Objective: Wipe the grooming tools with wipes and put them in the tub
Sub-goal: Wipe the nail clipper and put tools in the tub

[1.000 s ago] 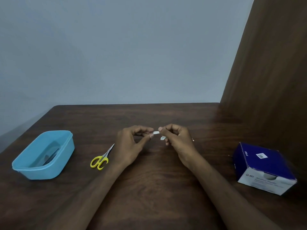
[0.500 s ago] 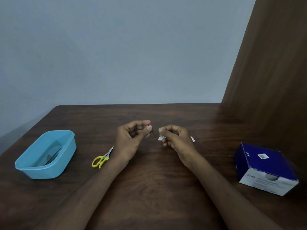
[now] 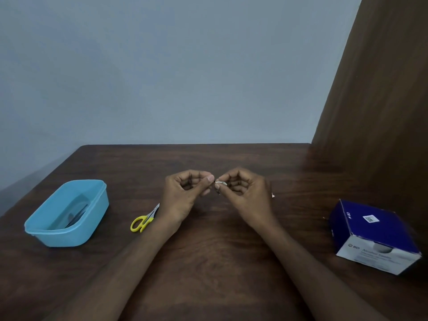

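Note:
Above the middle of the table, my left hand [image 3: 183, 195] pinches a small metal grooming tool [image 3: 218, 193] between thumb and fingers. Only the tool's dark tip shows. My right hand [image 3: 245, 195] pinches a small white wipe [image 3: 221, 183] against that tool, fingertips meeting those of the left hand. Yellow-handled scissors [image 3: 141, 223] lie on the table just left of my left wrist. The light blue tub [image 3: 58, 231] stands at the left, with dark slim tools [image 3: 76, 215] lying inside it.
A blue and white box of wipes [image 3: 375, 235] sits at the right near a brown wooden side panel [image 3: 382, 112]. A scrap of wrapper [image 3: 273, 195] peeks out behind my right hand. The dark wooden table [image 3: 208, 262] ends at a grey wall.
The hands parted slightly half a second ago and have come back together. The wipe is again against the small tool. The scissors, tub and box stay put.

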Action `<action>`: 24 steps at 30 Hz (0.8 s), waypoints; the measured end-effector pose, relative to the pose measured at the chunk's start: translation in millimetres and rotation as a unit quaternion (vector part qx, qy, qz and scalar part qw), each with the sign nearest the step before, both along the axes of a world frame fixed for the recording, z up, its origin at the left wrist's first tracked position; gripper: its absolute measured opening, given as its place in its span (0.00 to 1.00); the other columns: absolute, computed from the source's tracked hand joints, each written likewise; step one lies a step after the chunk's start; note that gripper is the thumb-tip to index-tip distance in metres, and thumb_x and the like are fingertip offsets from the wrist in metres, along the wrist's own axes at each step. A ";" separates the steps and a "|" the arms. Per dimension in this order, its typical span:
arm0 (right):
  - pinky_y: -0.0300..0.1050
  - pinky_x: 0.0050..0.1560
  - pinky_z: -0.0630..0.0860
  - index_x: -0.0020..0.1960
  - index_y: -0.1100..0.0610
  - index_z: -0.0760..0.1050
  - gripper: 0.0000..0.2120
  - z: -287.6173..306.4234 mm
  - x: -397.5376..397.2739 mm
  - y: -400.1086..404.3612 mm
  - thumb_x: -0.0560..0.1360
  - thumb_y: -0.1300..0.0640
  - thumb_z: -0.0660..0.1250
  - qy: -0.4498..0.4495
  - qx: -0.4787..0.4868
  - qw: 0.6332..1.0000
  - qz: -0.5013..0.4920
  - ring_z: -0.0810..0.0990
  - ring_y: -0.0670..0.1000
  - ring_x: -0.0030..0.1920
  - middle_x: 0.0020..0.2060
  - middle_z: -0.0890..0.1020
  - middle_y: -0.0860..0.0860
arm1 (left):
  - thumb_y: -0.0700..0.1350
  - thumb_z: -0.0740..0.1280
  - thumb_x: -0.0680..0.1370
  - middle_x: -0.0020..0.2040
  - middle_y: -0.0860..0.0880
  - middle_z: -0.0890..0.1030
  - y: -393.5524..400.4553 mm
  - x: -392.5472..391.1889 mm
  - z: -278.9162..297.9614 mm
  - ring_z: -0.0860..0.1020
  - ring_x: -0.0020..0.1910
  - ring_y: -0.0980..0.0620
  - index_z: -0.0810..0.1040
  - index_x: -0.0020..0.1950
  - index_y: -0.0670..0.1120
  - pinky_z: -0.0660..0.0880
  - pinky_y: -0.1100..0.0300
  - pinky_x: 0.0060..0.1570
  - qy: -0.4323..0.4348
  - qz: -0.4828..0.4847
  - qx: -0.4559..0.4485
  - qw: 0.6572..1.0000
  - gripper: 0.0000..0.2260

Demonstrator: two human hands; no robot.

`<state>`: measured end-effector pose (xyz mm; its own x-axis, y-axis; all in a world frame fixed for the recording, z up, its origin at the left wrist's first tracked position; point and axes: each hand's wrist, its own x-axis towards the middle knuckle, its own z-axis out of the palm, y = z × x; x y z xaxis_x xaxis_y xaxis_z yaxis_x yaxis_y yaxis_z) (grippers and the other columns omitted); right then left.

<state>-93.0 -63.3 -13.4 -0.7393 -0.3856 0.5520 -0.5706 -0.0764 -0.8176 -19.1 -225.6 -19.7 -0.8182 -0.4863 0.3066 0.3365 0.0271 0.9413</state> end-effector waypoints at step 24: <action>0.45 0.43 0.86 0.45 0.54 0.88 0.05 -4.3 -5.5 3.8 0.72 0.62 0.82 0.068 0.045 0.994 -0.076 0.88 0.43 0.40 0.41 0.89 0.45 | 0.37 0.76 0.78 0.45 0.44 0.89 4.8 -1.3 -0.4 0.88 0.45 0.54 0.87 0.54 0.42 0.84 0.64 0.46 -0.023 -0.031 0.023 0.999 0.06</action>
<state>-98.5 -59.6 -17.7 -0.7139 -0.3283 0.6186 -0.6753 0.0888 -0.7322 -20.4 -220.8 -20.1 -0.8597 -0.4471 0.2472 0.2934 -0.0359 0.9553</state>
